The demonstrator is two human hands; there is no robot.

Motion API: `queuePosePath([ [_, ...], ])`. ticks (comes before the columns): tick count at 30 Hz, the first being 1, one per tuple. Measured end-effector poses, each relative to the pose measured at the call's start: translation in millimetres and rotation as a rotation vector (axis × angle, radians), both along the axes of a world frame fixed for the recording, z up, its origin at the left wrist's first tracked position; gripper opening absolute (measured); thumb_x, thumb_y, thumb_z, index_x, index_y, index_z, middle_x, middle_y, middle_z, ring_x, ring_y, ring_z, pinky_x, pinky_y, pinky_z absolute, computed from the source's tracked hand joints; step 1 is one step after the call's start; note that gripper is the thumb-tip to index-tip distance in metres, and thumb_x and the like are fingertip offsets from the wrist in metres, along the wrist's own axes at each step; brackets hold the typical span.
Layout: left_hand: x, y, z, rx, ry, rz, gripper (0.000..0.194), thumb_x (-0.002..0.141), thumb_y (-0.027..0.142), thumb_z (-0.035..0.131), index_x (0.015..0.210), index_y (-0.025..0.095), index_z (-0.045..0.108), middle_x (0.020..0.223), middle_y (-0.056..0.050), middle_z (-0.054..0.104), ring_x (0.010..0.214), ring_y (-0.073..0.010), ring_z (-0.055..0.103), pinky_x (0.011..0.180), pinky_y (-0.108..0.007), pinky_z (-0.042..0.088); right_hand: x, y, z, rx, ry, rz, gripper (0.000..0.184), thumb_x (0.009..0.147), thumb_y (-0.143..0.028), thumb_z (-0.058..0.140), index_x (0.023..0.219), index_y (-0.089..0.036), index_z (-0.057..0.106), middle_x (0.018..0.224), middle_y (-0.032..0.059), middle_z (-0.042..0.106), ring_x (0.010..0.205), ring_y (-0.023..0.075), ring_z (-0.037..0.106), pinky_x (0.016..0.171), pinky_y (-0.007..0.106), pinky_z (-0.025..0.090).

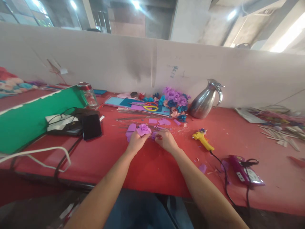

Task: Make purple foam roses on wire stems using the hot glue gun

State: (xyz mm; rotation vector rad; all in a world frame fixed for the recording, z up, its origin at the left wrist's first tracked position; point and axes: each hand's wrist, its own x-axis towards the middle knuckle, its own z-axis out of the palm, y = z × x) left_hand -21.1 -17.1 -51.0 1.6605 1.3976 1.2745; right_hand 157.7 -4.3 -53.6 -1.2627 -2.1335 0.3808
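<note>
A purple paper flower (144, 129) is pinched in the fingers of my left hand (136, 142), low over the red table (152, 171). Loose purple paper pieces (130, 130) lie just left of it. My right hand (166, 140) is close by on the right, its fingers curled over a small purple paper piece (154, 135) that is partly hidden. More cut purple petals (164, 121) lie beyond both hands, among thin wires (126, 119). Farther back, scissors (150, 106) with red and yellow handles rest on blue and purple paper sheets (114, 101).
A yellow glue gun (203, 140) with a black cord lies to the right, near a magenta box (245, 170). Behind stand a metal jug (206, 99) and finished paper flowers (176, 97). On the left are a phone (91, 127), a glass jar (88, 97) and a green divider (43, 122).
</note>
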Motion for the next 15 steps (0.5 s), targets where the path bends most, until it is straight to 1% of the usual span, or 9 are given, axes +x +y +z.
queuePosePath([
  [4, -0.3, 1.6, -3.2, -0.005, -0.016, -0.011, 0.018, 0.075, 0.034, 0.064, 0.084, 0.021, 0.072, 0.085, -0.002, 0.074, 0.089, -0.0236, 0.068, 0.085, -0.035, 0.050, 0.6, 0.3, 3.4, -0.031, 0.033, -0.011, 0.014, 0.072, -0.012, 0.059, 0.062, -0.019, 0.067, 0.066, 0.0015, 0.062, 0.066, 0.0156, 0.054, 0.068, 0.025, 0.040],
  [8, -0.4, 1.7, -4.4, -0.018, -0.041, -0.021, 0.019, 0.075, 0.036, 0.064, 0.083, 0.021, 0.072, 0.081, -0.002, 0.073, 0.086, -0.0234, 0.068, 0.082, -0.034, 0.051, 1.6, 0.1, 5.7, -0.092, 0.067, -0.043, 0.016, 0.072, -0.013, 0.058, 0.067, -0.019, 0.071, 0.067, 0.0004, 0.065, 0.064, 0.0140, 0.056, 0.061, 0.023, 0.039],
  [15, -0.9, 1.0, -3.6, -0.023, -0.032, -0.035, 0.020, 0.076, 0.036, 0.063, 0.081, 0.020, 0.072, 0.081, -0.002, 0.073, 0.084, -0.0227, 0.067, 0.080, -0.033, 0.051, 4.8, 2.7, 3.9, -0.173, 0.107, -0.070, 0.018, 0.072, -0.014, 0.058, 0.074, -0.020, 0.074, 0.074, 0.0005, 0.071, 0.069, 0.0149, 0.061, 0.063, 0.022, 0.042],
])
